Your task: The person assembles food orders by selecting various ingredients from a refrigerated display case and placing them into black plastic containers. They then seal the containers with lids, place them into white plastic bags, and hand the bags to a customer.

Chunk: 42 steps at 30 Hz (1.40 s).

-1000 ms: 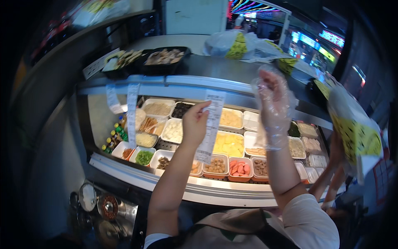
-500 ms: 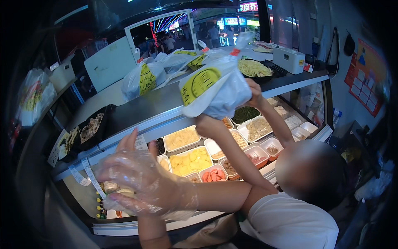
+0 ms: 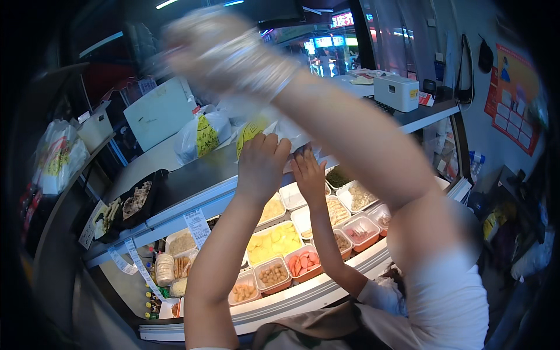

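Observation:
My right arm reaches across the upper view; my right hand (image 3: 224, 52), in a clear plastic glove, is raised above the counter and smeared by motion. My bare left hand (image 3: 262, 163) is at the counter's inner edge with fingers curled, in front of a white plastic bag with a yellow print (image 3: 251, 133). What those fingers hold, if anything, is hidden. Beside it, another person's hand (image 3: 308, 170) reaches up with fingers extended to the counter edge near the bags. That person's head is mostly behind my right arm.
Below lies a display case with tubs of yellow slices (image 3: 273, 242), pink sausage pieces (image 3: 301, 262) and small balls (image 3: 272, 274). Another bag (image 3: 202, 137) stands on the counter, a black tray of food (image 3: 137, 200) to the left, a white device (image 3: 396, 93) at right.
The bag the other person held up is down at the counter. My gloved right hand has swung upward from the lower left. My left hand has come forward to the counter edge.

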Available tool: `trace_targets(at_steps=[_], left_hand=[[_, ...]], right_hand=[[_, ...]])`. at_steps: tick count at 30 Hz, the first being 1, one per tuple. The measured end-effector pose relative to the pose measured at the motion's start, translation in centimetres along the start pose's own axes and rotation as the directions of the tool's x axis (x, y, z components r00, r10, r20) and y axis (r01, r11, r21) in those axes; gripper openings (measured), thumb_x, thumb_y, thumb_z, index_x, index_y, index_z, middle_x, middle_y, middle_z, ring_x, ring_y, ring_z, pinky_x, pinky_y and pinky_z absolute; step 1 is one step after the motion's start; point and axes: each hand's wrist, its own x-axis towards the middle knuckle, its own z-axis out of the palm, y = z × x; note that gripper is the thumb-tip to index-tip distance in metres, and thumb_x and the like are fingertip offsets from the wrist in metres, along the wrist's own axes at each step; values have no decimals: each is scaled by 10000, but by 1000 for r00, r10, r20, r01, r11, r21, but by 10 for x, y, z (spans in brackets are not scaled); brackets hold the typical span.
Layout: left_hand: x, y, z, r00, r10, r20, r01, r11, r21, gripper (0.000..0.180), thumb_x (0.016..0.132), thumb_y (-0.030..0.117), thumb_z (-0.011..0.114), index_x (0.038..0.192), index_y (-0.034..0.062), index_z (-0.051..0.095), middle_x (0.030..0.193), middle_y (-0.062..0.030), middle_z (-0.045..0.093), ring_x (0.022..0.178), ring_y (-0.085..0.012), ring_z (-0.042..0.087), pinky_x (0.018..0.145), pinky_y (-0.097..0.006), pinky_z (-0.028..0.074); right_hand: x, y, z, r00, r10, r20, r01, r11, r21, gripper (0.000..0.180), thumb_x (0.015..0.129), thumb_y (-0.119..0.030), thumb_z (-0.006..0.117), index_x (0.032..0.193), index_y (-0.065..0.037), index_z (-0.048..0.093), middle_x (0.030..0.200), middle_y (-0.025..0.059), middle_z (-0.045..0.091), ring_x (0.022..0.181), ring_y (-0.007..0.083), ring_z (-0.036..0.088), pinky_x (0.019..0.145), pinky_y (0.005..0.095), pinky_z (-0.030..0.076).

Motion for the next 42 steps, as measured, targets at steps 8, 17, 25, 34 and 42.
trace_targets(at_steps=[8, 17, 25, 34, 42], left_hand=[[-15, -91, 14, 872, -408, 269, 374, 912, 172, 208, 766, 87, 553, 965, 61, 607, 933, -139, 597, 873, -333, 597, 742, -432, 485], [-16, -156, 85, 472, -549, 690, 491, 814, 311, 306, 857, 223, 542, 1082, 54, 663, 1313, -171, 506, 1131, -331, 541, 956, -402, 432], [-25, -136, 34, 626, -575, 526, 674, 739, 6, 386, 860, 291, 606, 1193, 95, 613, 1407, -167, 414, 1262, -347, 431, 1055, -378, 335], [-129, -78, -128, 584, -774, -247, 553, 601, -577, 164, 859, 47, 600, 1012, 6, 642, 1054, -92, 606, 984, -165, 577, 868, -265, 443], [-216, 31, -196, 470, -833, -293, 711, 554, -434, 194, 857, 44, 517, 995, -58, 606, 1007, -144, 606, 991, -217, 561, 929, -314, 395]], right_hand=[[-115, 216, -104, 404, 763, 505, -56, 571, -819, 418, 899, -381, 526, 982, 2, 671, 1049, 233, 627, 980, 332, 613, 861, 396, 477], [-195, 244, -115, -106, 830, 548, -949, 80, -303, 215, 918, -209, 531, 900, -7, 603, 750, 126, 607, 582, 181, 614, 479, 276, 528], [-203, 219, -100, 87, 843, 531, -995, 51, 84, 222, 883, -214, 564, 973, -12, 549, 818, 106, 597, 640, 177, 648, 567, 300, 599], [-155, 134, -12, 287, 606, 742, -914, -59, 402, 351, 933, -260, 502, 1077, 60, 493, 909, 214, 620, 640, 220, 665, 532, 260, 579], [-101, -16, 154, 248, 509, 824, -924, -131, 359, 335, 930, -210, 512, 1109, 73, 509, 954, 225, 639, 645, 214, 686, 461, 205, 576]])
